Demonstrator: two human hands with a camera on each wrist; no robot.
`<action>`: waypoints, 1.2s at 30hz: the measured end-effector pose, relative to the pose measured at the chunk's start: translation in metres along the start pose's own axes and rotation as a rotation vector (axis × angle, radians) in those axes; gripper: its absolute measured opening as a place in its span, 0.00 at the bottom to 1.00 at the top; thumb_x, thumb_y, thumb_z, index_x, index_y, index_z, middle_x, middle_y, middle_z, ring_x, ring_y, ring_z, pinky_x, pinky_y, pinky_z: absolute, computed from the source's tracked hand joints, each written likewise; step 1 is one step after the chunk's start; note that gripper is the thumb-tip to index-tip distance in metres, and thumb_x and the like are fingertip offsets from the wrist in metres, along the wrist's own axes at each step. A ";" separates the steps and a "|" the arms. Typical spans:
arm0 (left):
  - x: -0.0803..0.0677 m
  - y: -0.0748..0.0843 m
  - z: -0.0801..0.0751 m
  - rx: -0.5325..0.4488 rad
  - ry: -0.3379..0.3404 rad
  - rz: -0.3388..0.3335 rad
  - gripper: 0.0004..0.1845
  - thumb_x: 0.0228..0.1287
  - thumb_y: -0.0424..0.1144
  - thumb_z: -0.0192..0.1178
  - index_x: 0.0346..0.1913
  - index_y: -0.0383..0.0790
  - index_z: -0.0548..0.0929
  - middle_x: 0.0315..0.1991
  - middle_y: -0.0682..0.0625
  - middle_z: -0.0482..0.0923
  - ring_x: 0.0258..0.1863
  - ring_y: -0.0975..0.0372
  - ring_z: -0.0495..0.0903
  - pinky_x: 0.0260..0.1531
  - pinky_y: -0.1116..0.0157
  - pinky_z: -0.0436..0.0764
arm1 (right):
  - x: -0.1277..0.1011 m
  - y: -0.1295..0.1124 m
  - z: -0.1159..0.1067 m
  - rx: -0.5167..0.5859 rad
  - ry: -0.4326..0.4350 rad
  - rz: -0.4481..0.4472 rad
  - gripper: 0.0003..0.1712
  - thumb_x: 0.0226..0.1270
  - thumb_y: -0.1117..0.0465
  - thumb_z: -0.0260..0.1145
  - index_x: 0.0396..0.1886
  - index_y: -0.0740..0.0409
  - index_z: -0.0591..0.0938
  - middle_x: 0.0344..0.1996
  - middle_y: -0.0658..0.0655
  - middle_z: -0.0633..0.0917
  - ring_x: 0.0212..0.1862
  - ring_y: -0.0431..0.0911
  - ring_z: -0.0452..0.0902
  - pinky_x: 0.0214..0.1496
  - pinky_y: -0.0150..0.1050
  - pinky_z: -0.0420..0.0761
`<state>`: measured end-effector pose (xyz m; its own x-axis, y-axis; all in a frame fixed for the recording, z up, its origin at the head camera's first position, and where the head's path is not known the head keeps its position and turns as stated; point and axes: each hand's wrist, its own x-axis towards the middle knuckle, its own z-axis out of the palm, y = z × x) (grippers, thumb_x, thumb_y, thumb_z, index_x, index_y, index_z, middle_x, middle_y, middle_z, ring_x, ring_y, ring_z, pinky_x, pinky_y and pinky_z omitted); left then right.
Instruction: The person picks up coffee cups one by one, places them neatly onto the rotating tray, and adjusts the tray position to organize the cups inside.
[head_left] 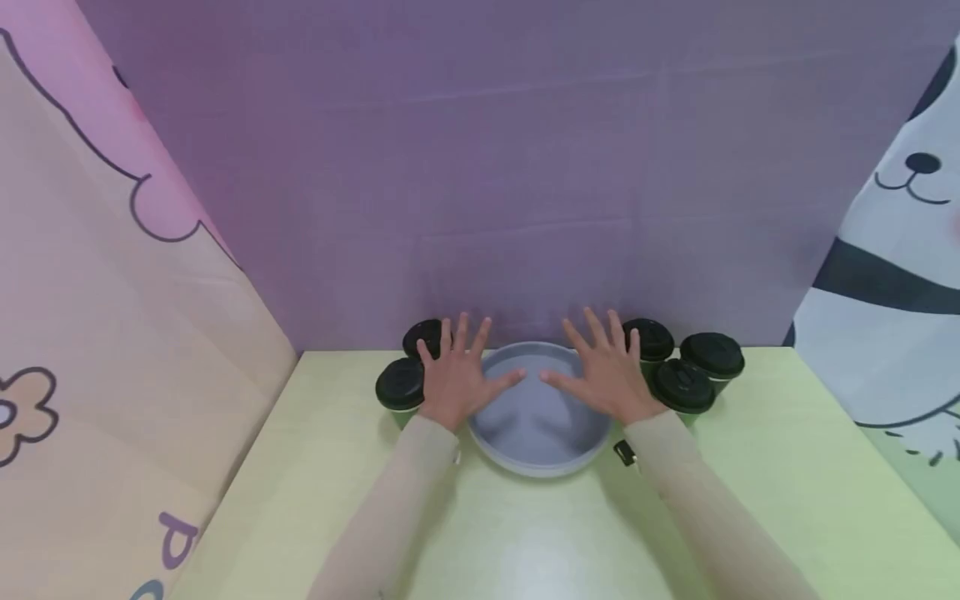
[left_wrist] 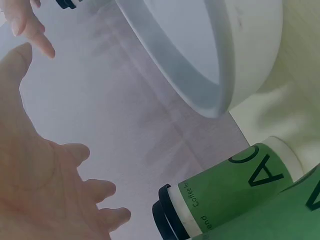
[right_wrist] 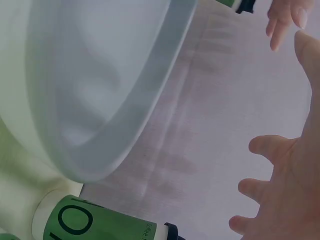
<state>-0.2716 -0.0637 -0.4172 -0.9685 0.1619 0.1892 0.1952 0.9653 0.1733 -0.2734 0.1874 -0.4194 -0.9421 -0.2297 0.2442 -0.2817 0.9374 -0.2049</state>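
- Two hands hover, palms down and fingers spread, above a grey bowl (head_left: 536, 429); neither grasps anything.
- Left hand (head_left: 456, 375): over the bowl's left rim, fingers straight.
- Right hand (head_left: 611, 375): over the right rim, fingers straight.
- Bowl: on the pale green table (head_left: 300, 500), near the purple back wall (head_left: 480, 167).
- Five green paper cups with black lids flank it: two at left (head_left: 401, 385), three at right (head_left: 711, 354).
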 end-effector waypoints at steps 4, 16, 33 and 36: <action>-0.005 0.000 0.001 -0.033 0.023 0.010 0.56 0.57 0.86 0.42 0.83 0.61 0.45 0.85 0.45 0.41 0.84 0.45 0.41 0.75 0.30 0.46 | -0.008 0.001 0.001 0.037 0.039 0.008 0.58 0.61 0.19 0.57 0.83 0.44 0.58 0.83 0.63 0.51 0.82 0.71 0.37 0.74 0.79 0.40; -0.027 0.002 0.017 -0.282 0.223 0.107 0.34 0.72 0.59 0.58 0.74 0.47 0.71 0.64 0.42 0.80 0.63 0.47 0.79 0.63 0.48 0.77 | -0.035 0.011 -0.014 0.267 0.236 0.018 0.30 0.73 0.41 0.64 0.63 0.58 0.80 0.72 0.69 0.69 0.73 0.70 0.55 0.69 0.75 0.51; -0.037 -0.004 0.030 -0.240 0.054 -0.103 0.27 0.69 0.43 0.65 0.67 0.38 0.74 0.49 0.35 0.82 0.44 0.43 0.84 0.35 0.48 0.85 | -0.058 0.065 -0.052 0.330 0.282 0.051 0.24 0.75 0.53 0.65 0.59 0.66 0.79 0.61 0.76 0.73 0.61 0.73 0.58 0.57 0.73 0.55; -0.039 -0.006 0.031 -0.245 0.016 -0.127 0.29 0.70 0.42 0.64 0.70 0.38 0.71 0.47 0.34 0.84 0.39 0.43 0.85 0.31 0.49 0.84 | -0.061 0.072 -0.058 0.326 0.262 0.065 0.25 0.76 0.52 0.64 0.60 0.67 0.78 0.61 0.77 0.72 0.60 0.73 0.57 0.57 0.72 0.55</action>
<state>-0.2396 -0.0694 -0.4555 -0.9855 0.0373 0.1654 0.1053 0.8991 0.4248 -0.2254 0.2841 -0.3946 -0.8935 -0.0585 0.4452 -0.3055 0.8059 -0.5072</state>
